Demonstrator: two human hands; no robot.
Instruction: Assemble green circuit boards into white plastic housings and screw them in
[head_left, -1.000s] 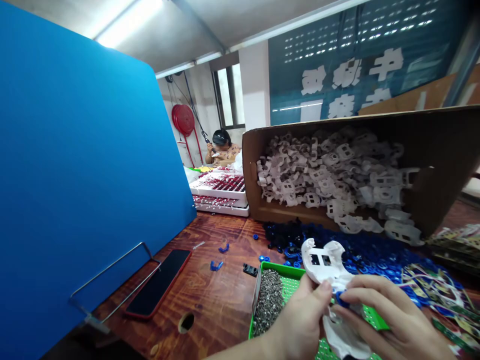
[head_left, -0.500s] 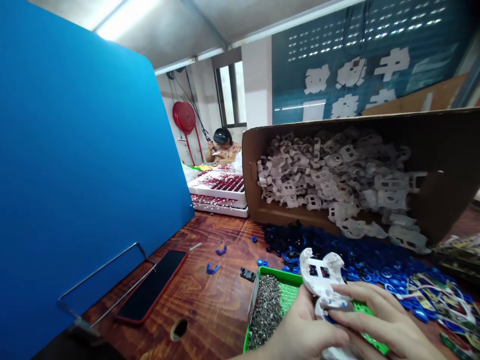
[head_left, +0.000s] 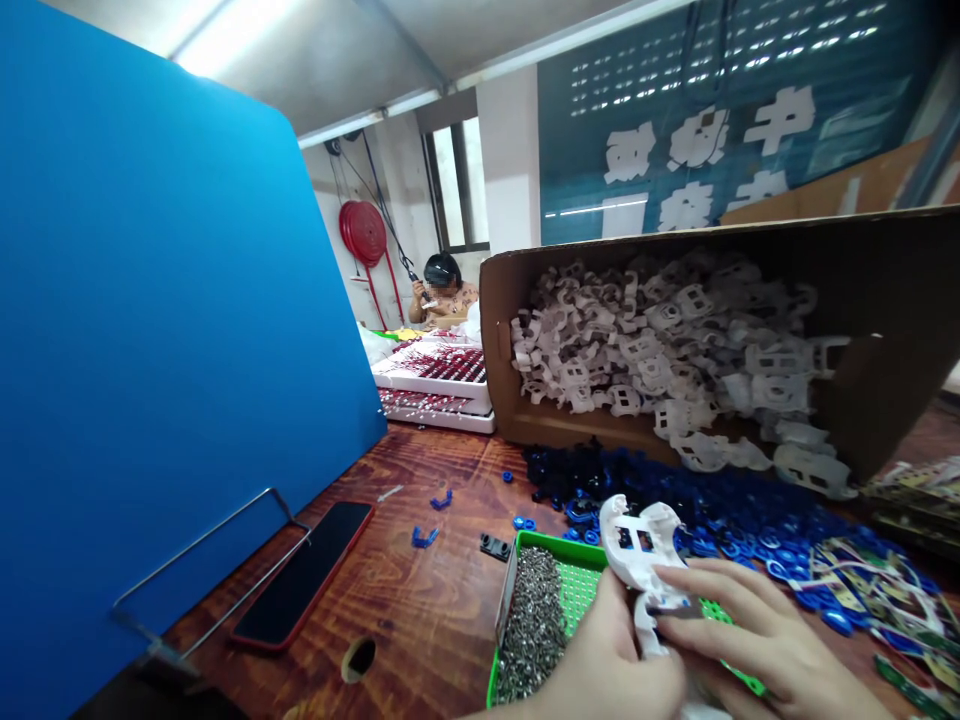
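Observation:
A white plastic shell (head_left: pixel 637 545) with square cut-outs is held between both hands above a green basket (head_left: pixel 576 590). My left hand (head_left: pixel 611 655) is closed around its near-left side, thumb across the lower part. From the right, the fingers of my right hand (head_left: pixel 750 630) press on the shell's lower part, where a small blue bit shows. The palm sides and whatever lies under the right fingers are hidden. Inside the basket, beside the left hand, lies a heap of small metal screws (head_left: pixel 531 610).
Behind the hands spread blue plastic parts (head_left: pixel 720 510), with wired circuit boards (head_left: pixel 892 610) at right. A cardboard box (head_left: pixel 499 350) on its side holds many white shells. A phone (head_left: pixel 304 575), a wire stand (head_left: pixel 195 550) and a blue panel (head_left: pixel 165 330) are at left. A person (head_left: pixel 444 290) sits far back.
The view has shifted slightly. Both hands keep hold of the white shell, which has turned a little, and the right fingers have moved slightly across its lower part.

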